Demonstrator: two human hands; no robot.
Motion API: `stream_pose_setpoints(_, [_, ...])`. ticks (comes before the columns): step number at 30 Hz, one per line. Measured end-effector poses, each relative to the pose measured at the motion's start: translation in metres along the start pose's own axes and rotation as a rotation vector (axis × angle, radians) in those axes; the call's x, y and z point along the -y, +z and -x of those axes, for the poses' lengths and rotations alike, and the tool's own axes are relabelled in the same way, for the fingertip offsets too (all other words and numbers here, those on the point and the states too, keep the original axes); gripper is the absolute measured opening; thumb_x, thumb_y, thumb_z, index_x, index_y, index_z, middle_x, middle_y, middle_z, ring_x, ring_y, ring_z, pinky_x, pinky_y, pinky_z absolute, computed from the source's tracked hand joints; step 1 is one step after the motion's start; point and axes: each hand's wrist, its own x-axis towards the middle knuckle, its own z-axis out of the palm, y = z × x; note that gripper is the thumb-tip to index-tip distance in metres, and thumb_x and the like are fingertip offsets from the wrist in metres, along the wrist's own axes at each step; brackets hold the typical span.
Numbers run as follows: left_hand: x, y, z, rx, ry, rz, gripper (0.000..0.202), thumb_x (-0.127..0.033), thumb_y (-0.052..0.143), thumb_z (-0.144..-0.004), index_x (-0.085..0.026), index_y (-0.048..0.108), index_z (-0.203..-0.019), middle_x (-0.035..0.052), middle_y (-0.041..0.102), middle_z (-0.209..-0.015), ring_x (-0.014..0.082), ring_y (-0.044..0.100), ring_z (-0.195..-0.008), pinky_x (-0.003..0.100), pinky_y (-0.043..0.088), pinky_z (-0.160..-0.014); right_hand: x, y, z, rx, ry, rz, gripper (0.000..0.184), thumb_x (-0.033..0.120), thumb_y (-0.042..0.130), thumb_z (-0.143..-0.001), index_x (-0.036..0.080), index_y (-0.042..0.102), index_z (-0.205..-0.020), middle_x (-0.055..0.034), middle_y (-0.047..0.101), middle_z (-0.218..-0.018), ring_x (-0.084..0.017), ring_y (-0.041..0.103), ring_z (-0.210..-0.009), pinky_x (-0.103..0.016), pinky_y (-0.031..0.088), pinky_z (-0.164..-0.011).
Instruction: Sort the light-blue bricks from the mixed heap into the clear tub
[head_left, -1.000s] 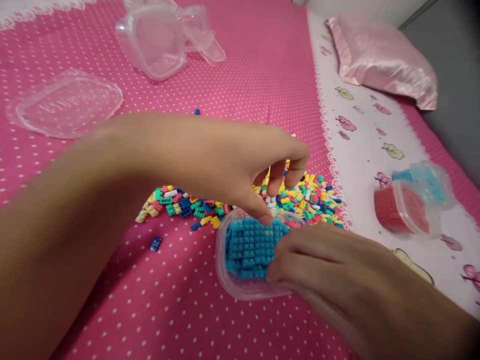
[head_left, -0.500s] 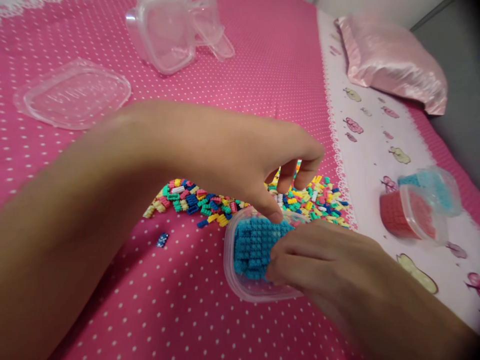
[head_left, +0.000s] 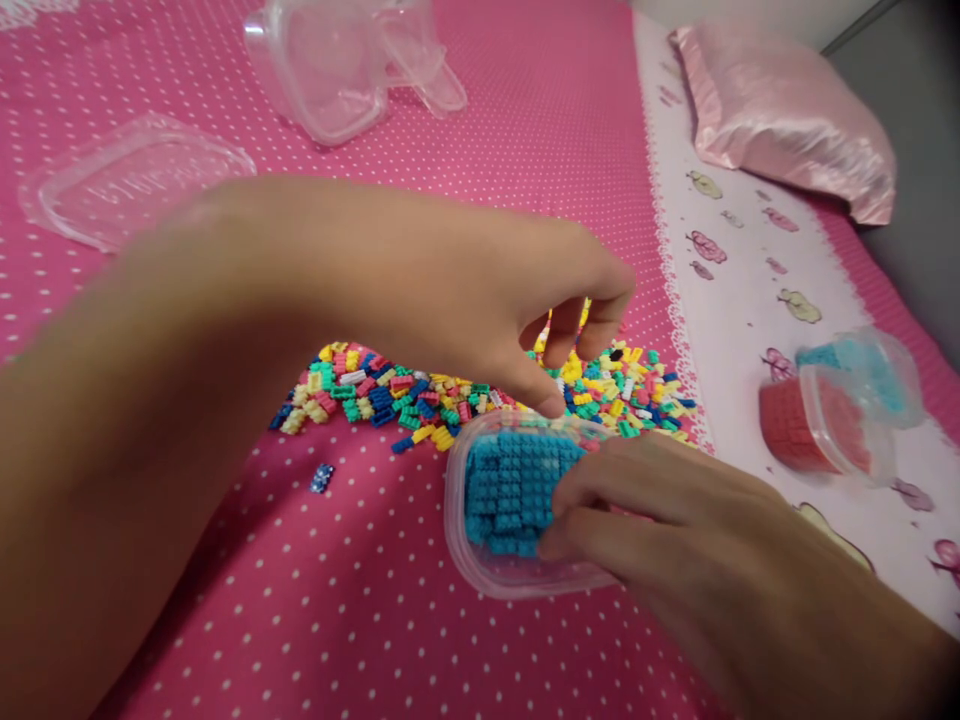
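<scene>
A small clear tub (head_left: 457, 535) packed with light-blue bricks (head_left: 506, 485) lies on the pink dotted bedspread. My right hand (head_left: 675, 530) grips the tub from the right, fingers curled over its rim and onto the blue bricks. My left hand (head_left: 480, 290) reaches across above the tub, its fingertips curled down over the pile of small mixed-colour bricks (head_left: 390, 395) just behind it. Whether those fingertips pinch a brick is hidden.
A clear lid (head_left: 127, 180) lies at the far left, with empty clear tubs (head_left: 337, 60) behind it. A tub of red bricks (head_left: 810, 425) and one of blue bricks (head_left: 870, 375) sit at the right. A pink pillow (head_left: 780, 110) is at the back right. One loose blue brick (head_left: 322, 477) lies apart.
My left hand has lifted slightly and its fingertips have shifted a little over the pile. My right hand stays on the tub.
</scene>
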Motion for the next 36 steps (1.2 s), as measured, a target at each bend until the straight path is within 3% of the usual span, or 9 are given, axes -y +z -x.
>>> stream_pose_setpoints(6, [0.0031,-0.0063,0.0009,-0.026,-0.030,-0.034,0.027,-0.031,0.071,-0.083,-0.025,0.066,-0.109,-0.0033,0.072,-0.099,0.0094,0.058,-0.071,0.021,0.035,-0.060,0.0009,0.0013,0.0012,0.048,0.051,0.011,0.032,0.007,0.050,-0.091,0.026,0.071,-0.076,-0.0004,0.066,-0.080,-0.016,0.060,-0.075,-0.028,0.046,-0.064])
stream_pose_setpoints(14, [0.0005,-0.0052,-0.0005,-0.015,-0.067,-0.047,0.028,-0.027,0.068,-0.084,-0.023,0.069,-0.112,-0.0025,0.070,-0.097,0.0115,0.061,-0.082,0.022,0.042,-0.081,0.0000,-0.0023,0.0061,0.010,0.047,0.050,0.037,0.004,0.043,-0.088,0.025,0.068,-0.072,-0.0005,0.066,-0.080,-0.016,0.058,-0.069,-0.028,0.044,-0.059])
stream_pose_setpoints(20, [0.0038,-0.0064,0.0013,-0.024,-0.080,-0.062,0.029,-0.034,0.070,-0.084,-0.026,0.069,-0.112,-0.0020,0.069,-0.098,0.0109,0.059,-0.077,0.022,0.041,-0.076,-0.0004,0.0003,0.0076,-0.078,0.030,0.083,0.029,0.007,0.052,-0.086,0.026,0.071,-0.076,-0.0017,0.066,-0.081,-0.015,0.057,-0.066,-0.028,0.045,-0.059])
stream_pose_setpoints(23, [0.0053,-0.0071,0.0018,-0.001,-0.110,-0.074,0.034,-0.037,0.069,-0.084,-0.024,0.068,-0.115,-0.0004,0.069,-0.100,0.0118,0.059,-0.080,0.023,0.042,-0.081,0.0007,0.0018,0.0077,-0.093,-0.005,0.078,0.028,0.007,0.053,-0.086,0.026,0.071,-0.076,-0.0012,0.065,-0.080,-0.015,0.058,-0.069,-0.027,0.045,-0.061])
stream_pose_setpoints(30, [0.0002,-0.0070,0.0013,-0.016,-0.101,-0.077,0.026,-0.032,0.068,-0.086,-0.024,0.069,-0.111,-0.0017,0.070,-0.097,0.0102,0.057,-0.077,0.021,0.041,-0.075,0.0015,0.0032,0.0044,-0.024,0.023,0.056,0.028,0.005,0.054,-0.086,0.025,0.069,-0.074,0.0008,0.064,-0.080,-0.015,0.059,-0.074,-0.027,0.044,-0.060])
stream_pose_setpoints(36, [0.0066,-0.0082,0.0032,-0.012,-0.107,-0.065,0.032,-0.037,0.067,-0.086,-0.021,0.068,-0.114,0.0008,0.071,-0.098,0.0132,0.060,-0.085,0.024,0.044,-0.085,0.0015,0.0023,0.0055,0.023,0.062,0.064,0.027,0.012,0.055,-0.092,0.028,0.072,-0.077,0.0006,0.065,-0.081,-0.015,0.060,-0.074,-0.026,0.046,-0.062])
